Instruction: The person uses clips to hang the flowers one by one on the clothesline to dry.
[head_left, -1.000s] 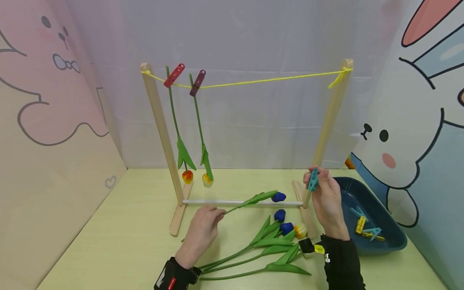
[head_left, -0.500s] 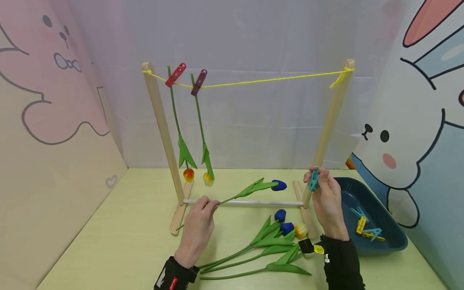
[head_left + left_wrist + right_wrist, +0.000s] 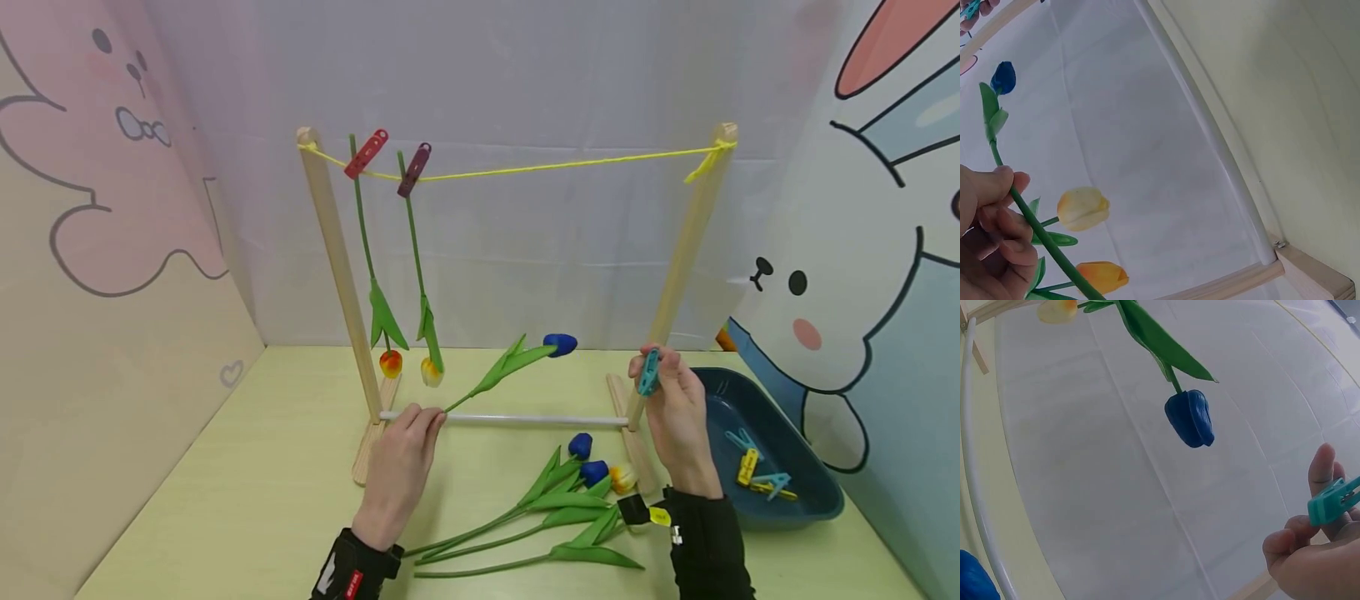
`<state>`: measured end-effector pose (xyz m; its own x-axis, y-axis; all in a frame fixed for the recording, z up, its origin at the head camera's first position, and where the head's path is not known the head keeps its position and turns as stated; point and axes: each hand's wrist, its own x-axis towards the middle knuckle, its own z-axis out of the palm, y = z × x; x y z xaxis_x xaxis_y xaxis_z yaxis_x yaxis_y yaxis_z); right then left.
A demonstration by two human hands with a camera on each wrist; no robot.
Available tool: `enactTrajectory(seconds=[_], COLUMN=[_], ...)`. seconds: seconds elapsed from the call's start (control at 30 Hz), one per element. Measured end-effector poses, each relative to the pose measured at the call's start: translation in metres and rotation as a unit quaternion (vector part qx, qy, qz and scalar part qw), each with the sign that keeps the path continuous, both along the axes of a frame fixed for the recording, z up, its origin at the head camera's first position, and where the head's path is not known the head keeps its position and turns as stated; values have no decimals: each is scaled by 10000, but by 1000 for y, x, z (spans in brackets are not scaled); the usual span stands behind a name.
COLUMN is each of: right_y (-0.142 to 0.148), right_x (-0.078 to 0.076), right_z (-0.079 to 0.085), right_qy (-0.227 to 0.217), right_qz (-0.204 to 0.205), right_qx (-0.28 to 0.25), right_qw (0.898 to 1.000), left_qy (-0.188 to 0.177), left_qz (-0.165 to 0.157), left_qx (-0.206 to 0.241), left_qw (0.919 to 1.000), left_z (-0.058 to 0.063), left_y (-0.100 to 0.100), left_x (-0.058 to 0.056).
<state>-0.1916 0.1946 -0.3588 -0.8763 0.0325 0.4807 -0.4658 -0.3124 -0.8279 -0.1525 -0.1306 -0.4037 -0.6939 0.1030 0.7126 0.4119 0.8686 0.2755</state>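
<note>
My left hand (image 3: pixel 401 458) pinches the green stem of a blue artificial tulip (image 3: pixel 558 345), whose bloom points up and to the right. In the left wrist view the stem (image 3: pixel 1054 250) runs between thumb and fingers. My right hand (image 3: pixel 681 412) holds a teal clothespin (image 3: pixel 648 372) beside the right post. An orange-red tulip (image 3: pixel 390 363) and a pale yellow tulip (image 3: pixel 431 372) hang bloom-down from the yellow string (image 3: pixel 555 167), under a red clothespin (image 3: pixel 366 153) and a dark maroon clothespin (image 3: pixel 414 170). Several tulips (image 3: pixel 555 504), blue and yellow, lie on the table between my hands.
Two wooden posts, left (image 3: pixel 333 267) and right (image 3: pixel 686 258), carry the string; a white rod (image 3: pixel 510 420) joins their feet. At the right stands a dark blue basin (image 3: pixel 813 467) with teal and yellow clothespins (image 3: pixel 747 465) inside. A white sheet (image 3: pixel 525 258) forms the back.
My left hand has moved slightly up and to the left, raising the blue tulip so its bloom tilts higher. The right hand with the teal clothespin has stayed in place.
</note>
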Motion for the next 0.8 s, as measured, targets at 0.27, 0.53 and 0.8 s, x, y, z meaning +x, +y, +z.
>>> enactTrajectory(seconds=[0.27,0.53,0.8], right_y=[0,-1,-1], right_x=[0,-1,-1], right_z=[0,0,1], right_qy=[59,-56,-157], right_qz=[1,-97,-227], right_qx=[-5,-4,-120], right_qw=[10000,9999,9995], left_qy=[638,-7,-404], left_qz=[135,-944,-1707], left_qx=[-73,2080,4320], left_qw=[9978,9736,8847], left_z=[-1,2,7], left_y=[-4,-3,-5], left_x=[-1,-2,-3])
